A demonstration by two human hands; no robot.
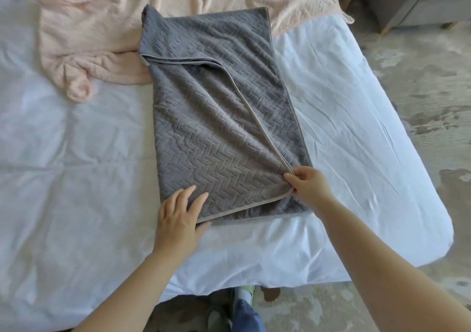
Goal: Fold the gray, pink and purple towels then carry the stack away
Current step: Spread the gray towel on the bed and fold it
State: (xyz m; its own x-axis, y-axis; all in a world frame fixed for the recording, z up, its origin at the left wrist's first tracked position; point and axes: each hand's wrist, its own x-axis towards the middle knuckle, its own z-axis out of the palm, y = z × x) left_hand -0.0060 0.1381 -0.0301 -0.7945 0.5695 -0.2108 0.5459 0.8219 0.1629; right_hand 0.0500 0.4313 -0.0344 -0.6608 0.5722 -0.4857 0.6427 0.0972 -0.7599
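A: Entry, head view. Where is the gray towel (216, 127)?

B: On the bed (344, 102), lying lengthwise from close to the near edge toward the far side, nearer the right edge than the left. It is doubled over. The top layer sits skewed, so its pale hem runs diagonally from mid-towel down to the near right corner, and a strip of the lower layer shows along the right side.

A: Left hand (178, 217)?

B: Palm down on the towel's near left corner. Its fingers (190, 191) are straight and spread on the cloth, and the thumb lies along the near hem. It presses flat and grips nothing.

A: Right hand (309, 186)?

B: At the towel's near right corner. Its fingers (290, 178) and thumb pinch the corner of the top layer where the diagonal hem meets the near hem. The cloth puckers slightly toward the pinch.

A: Pink towel (102, 38)?

B: Unfolded and rumpled across the far part of the bed, stretching from left of centre to the far right corner. One bunched end trails toward the near side on the left. The gray towel's far end lies on top of it.

A: Surroundings?

B: A creased white sheet (63, 178) covers the bed. A patterned floor (420, 89) lies beyond the right edge, with gray furniture (397, 0) past the far right corner. A leg in blue trousers (246, 314) stands below the near edge.
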